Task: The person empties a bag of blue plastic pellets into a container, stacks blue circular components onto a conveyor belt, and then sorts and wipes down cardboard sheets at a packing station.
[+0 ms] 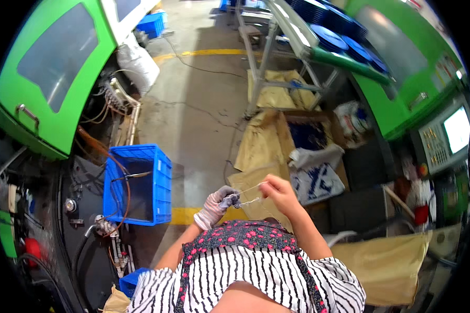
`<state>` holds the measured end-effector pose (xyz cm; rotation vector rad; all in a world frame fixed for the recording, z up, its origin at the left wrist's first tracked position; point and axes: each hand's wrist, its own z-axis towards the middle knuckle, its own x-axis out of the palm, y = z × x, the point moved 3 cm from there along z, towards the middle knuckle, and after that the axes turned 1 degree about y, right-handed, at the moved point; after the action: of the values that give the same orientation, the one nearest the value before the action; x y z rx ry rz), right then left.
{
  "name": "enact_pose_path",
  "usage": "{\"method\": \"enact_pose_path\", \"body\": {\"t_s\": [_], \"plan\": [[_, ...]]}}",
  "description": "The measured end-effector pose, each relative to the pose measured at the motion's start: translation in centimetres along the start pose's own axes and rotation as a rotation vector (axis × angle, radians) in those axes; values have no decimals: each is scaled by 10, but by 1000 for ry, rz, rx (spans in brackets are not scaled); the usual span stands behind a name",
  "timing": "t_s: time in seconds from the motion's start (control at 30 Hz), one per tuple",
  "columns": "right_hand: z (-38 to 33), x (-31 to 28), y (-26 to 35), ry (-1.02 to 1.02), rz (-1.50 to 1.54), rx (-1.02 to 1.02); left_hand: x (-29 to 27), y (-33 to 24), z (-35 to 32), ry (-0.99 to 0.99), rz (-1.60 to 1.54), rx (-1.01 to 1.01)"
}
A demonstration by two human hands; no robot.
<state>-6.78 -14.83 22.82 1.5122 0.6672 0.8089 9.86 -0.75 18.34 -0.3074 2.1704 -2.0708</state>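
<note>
In front of my apron, my left hand (pixel 214 206) wears a whitish, stained knit glove, its fingers curled closed. Thin white thread (pixel 251 202) stretches in strands from those fingers across to my right hand (pixel 278 193). The right one is bare and pinches the other end of the strands. Something dark grey shows at the left fingertips, too small to tell whether it is glove dirt or a separate piece.
A blue crate (pixel 163 185) stands at the left beside hoses and a green machine (pixel 15 62). To the right are a cardboard box (pixel 284 138), white bags (pixel 318 182) and a control panel (pixel 434 141). Farther off, a conveyor (pixel 344 63) carries blue round parts (pixel 329 38).
</note>
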Motion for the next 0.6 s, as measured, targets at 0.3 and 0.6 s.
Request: {"method": "enact_pose_path", "body": {"t_s": [0.3, 0.6], "plan": [[267, 106, -89, -48, 571, 369, -197, -10, 116, -410, -368, 290], [562, 163, -83, 419, 622, 604, -395, -2, 340, -398, 1120, -282]]}}
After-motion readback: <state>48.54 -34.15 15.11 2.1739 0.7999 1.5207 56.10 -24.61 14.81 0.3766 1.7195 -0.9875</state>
